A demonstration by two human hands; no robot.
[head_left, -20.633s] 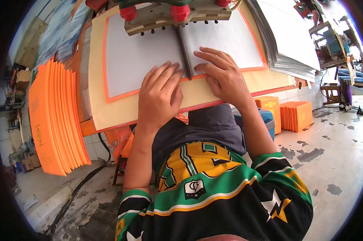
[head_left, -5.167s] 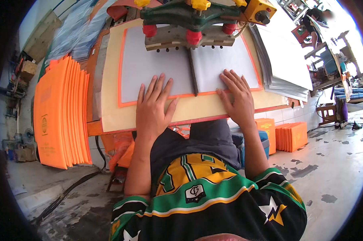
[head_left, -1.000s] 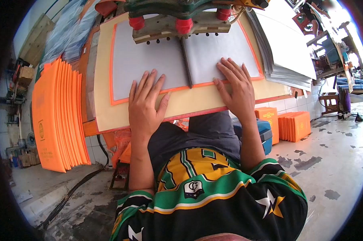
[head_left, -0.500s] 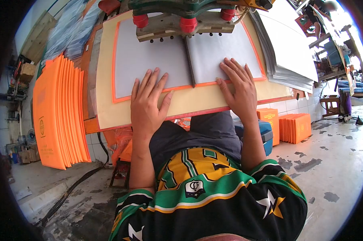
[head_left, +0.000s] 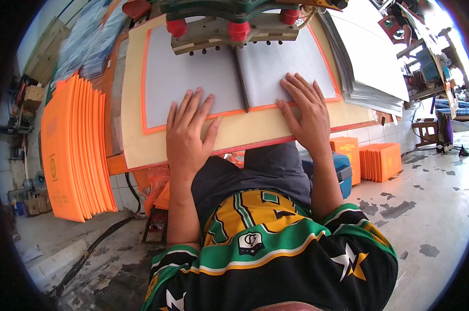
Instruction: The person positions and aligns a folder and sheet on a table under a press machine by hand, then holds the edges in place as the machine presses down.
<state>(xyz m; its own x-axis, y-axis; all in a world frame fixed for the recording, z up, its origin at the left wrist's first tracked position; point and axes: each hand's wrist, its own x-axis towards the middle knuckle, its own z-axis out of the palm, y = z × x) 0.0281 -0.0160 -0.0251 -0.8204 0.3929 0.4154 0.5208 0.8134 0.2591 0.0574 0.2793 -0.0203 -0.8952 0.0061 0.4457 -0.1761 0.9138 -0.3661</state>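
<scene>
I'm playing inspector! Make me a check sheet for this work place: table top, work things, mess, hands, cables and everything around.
Surface: cream board lying on a table.
Job's things: open orange-edged cover with a dark centre strip; press head over its far part.
Clutter: stack of orange folders at left, pile of white sheets at right.
Grip: nothing grasped; left hand and right hand spread, palms down, across the cover's near edge.
Cables: black cable along the floor, left.
Surroundings: patchy, worn floor; blue box and row of orange folders low at right.
</scene>
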